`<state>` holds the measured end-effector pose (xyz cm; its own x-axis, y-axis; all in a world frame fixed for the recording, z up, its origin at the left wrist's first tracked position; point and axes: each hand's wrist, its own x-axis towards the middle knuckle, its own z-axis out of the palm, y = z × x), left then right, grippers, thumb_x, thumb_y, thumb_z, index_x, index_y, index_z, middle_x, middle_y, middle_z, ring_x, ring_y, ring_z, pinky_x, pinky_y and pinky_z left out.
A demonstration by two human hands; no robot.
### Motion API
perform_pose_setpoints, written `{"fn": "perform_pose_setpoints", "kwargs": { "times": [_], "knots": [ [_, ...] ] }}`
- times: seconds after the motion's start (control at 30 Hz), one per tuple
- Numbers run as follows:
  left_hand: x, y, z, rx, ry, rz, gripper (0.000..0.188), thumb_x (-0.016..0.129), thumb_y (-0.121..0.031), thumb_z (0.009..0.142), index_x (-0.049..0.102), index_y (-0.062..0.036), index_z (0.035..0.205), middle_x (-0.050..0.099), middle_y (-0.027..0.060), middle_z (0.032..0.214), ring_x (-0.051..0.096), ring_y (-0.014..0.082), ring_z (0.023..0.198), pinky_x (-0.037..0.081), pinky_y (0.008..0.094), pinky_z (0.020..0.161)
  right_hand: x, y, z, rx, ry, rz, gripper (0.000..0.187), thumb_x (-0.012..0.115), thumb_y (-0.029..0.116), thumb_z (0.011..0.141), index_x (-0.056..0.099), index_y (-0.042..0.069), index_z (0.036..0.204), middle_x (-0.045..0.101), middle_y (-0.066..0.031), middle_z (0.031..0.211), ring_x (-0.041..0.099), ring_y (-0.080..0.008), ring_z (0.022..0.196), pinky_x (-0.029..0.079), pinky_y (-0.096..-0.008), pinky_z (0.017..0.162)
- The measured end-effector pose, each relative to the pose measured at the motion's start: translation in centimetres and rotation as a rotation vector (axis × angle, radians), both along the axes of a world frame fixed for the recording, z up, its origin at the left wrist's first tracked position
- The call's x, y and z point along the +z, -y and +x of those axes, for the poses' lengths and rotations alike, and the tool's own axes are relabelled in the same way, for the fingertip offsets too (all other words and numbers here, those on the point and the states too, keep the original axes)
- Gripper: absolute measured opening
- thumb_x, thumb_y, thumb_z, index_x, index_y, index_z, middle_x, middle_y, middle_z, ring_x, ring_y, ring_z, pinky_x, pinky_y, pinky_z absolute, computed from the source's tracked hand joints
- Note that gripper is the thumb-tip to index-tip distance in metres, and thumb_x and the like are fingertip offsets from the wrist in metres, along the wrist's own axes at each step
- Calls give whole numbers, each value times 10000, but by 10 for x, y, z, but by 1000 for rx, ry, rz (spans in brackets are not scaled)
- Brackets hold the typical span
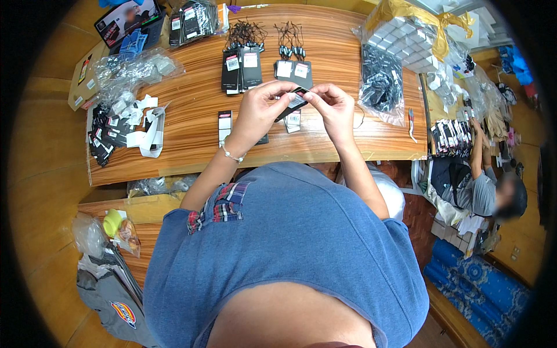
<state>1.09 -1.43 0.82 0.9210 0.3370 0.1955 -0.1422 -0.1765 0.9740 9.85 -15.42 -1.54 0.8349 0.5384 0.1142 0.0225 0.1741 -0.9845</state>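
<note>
Your blue shirt point(284, 226): nearest, at the worktop's point(191, 104) near edge.
Your left hand point(260, 109), right hand point(335, 110): each pinches the black tag point(296, 104).
Height: tag aloft, between near and far edges.
Pinch: best light, along its sides, avoiding creases.

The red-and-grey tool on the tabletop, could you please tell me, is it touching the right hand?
Apart. The head view shows a plain gap, with a plastic bag between the right hand and the tool.
</note>
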Motion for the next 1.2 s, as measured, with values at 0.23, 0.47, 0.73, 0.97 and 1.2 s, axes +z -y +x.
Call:
{"fn": "perform_pose_setpoints", "kwargs": {
  "times": [0.23,0.47,0.73,0.97,1.2],
  "knots": [
    [-11,-1,-4,55,-25,9,153,587,-36,811,635,12,947,628,47,853,561,85,749,452,218,679,2,0,0,69,-3,-115,89,656,5,763,606,-16,833,624,-41,772,582,-74,722,466,-193,650],
    [-9,0,-9,101,65,161,148,579,-20,786,647,-6,917,628,83,795,568,124,669,440,254,582,5,-10,-6,18,-28,1,97,648,-6,765,604,-8,852,618,-38,809,567,-69,714,450,-183,636],
    [-15,-13,-12,227,307,642,135,606,-4,740,661,-54,853,635,73,806,589,226,728,460,317,652,1,-16,4,287,-346,-12,119,599,148,822,636,42,861,612,1,822,522,-34,744,401,-183,647],
    [-24,-17,-24,206,278,555,141,596,23,740,662,-56,837,640,77,801,606,223,774,473,311,688,2,-30,10,224,-407,194,78,551,141,852,588,73,852,587,3,867,519,-65,814,397,-207,709],
    [-56,-37,-51,72,-38,-152,554,610,4,772,391,-68,1276,595,81,1025,592,142,832,470,251,742,33,-43,2,430,-426,517,85,524,128,881,515,43,885,525,-50,686,505,-133,666,437,-302,703]
  ]
}}
